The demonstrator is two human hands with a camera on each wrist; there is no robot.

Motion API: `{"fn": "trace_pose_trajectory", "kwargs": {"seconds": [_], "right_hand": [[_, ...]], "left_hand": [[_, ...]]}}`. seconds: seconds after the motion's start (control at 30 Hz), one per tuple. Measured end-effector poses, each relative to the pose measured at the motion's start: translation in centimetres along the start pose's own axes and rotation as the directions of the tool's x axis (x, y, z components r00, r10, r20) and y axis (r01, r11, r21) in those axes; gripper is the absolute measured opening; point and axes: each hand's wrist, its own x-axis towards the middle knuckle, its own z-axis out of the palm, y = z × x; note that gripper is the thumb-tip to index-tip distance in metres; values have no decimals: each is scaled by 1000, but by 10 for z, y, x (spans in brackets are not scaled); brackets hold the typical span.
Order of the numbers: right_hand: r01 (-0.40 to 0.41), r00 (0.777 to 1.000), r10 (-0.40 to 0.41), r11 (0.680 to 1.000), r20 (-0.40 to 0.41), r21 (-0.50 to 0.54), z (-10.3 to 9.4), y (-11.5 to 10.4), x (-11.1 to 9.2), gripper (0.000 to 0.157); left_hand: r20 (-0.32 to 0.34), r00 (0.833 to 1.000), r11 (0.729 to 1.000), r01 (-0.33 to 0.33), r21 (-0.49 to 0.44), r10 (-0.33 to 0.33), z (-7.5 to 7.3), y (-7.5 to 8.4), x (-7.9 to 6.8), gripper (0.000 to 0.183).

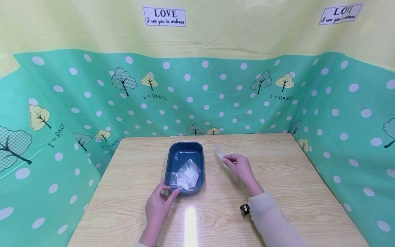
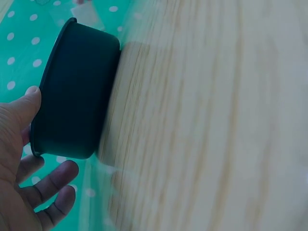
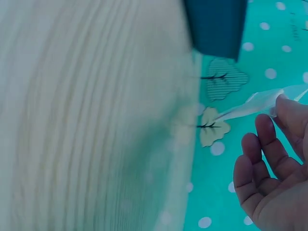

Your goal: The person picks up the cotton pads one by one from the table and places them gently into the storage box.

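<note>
On the table stands a dark blue rectangular container (image 1: 186,144) with rounded corners. Several small clear zip bags (image 1: 189,176) with white contents lie inside it, heaped toward its near end. My left hand (image 1: 158,206) holds the container's near left corner; in the left wrist view the thumb lies at the rim of the container (image 2: 79,91) while other fingers stay off it. To the right of the container, my right hand (image 1: 242,168) pinches a clear plastic bag (image 3: 260,103) between thumb and index finger, raised above the table. What that bag contains I cannot tell.
The light wooden table (image 1: 277,192) reaches back to a green dotted cloth (image 1: 191,96) that hangs around three sides. A small black device (image 1: 245,209) is on the right wrist. Light glares off the tabletop just in front of the container.
</note>
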Motion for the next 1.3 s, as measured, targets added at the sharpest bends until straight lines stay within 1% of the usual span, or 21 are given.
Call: {"fn": "trace_pose_trajectory", "kwargs": {"seconds": [0.2,0.4,0.53,0.77,1.1,1.3], "right_hand": [[13,1000,-10,996,-29,92,-3,-11,-14,20],[27,999,-22,991,-35,133,-4,-16,-23,19],[33,999,-28,989,-36,146,-3,-18,-27,18],[13,1000,-11,987,-14,161,0,-22,-31,18],[62,998,-64,982,5,176,8,-32,-39,15],[71,997,-76,984,25,163,15,-38,-43,14]], "left_hand": [[0,1000,1000,-1,-11,1,0,1,0,38],[2,1000,1000,6,-19,-6,-1,2,1,39],[2,1000,1000,13,-16,-13,-1,2,1,38],[-7,1000,1000,8,-10,-8,1,1,1,37],[-6,1000,1000,10,-11,-10,2,2,0,36],[-5,1000,1000,13,-11,-13,2,2,0,36]]}}
